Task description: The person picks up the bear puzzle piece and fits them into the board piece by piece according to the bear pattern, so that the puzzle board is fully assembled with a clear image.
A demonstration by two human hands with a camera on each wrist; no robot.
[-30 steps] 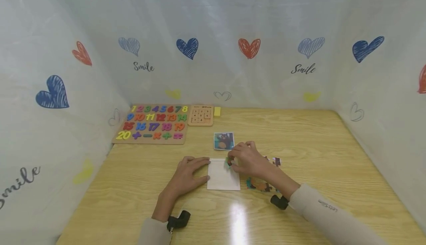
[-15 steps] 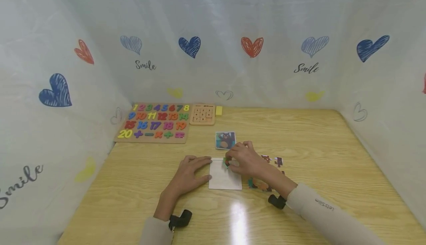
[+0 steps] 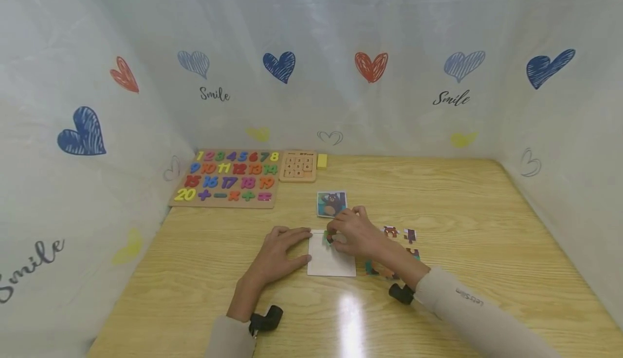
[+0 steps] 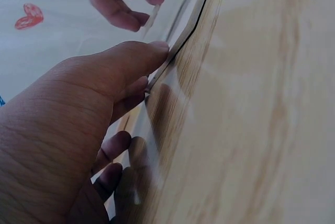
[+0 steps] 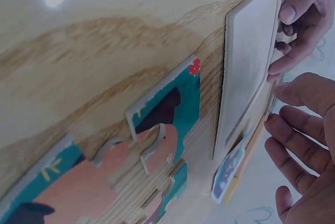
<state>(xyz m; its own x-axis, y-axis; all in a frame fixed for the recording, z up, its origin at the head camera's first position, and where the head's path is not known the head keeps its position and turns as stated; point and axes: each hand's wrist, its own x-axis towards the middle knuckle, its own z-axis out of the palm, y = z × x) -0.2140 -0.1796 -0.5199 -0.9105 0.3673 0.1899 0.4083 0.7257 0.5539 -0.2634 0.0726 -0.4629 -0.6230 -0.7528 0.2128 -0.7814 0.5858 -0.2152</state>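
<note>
Your right hand [image 3: 357,233] pinches 1 piece [image 3: 327,238] at the far part of the tray [image 3: 331,262]. Your left hand [image 3: 276,252] — thumb and fingers spread — touches the tray's left edge. Loose pieces [image 3: 410,234] lie on the tabletop [image 3: 452,201] to the tray's right.

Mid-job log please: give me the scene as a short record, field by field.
Left hand: thumb and fingertips touch the left edge of a white square tray
Right hand: pinches a small green-and-dark jigsaw piece over the tray's far part; contact unclear
Loose pieces: multicoloured jigsaw pieces, right of the tray
Beyond tray: square bear picture card
Far left: tan board with colourful numbers
Surface: yellowish wood-grain table
</note>
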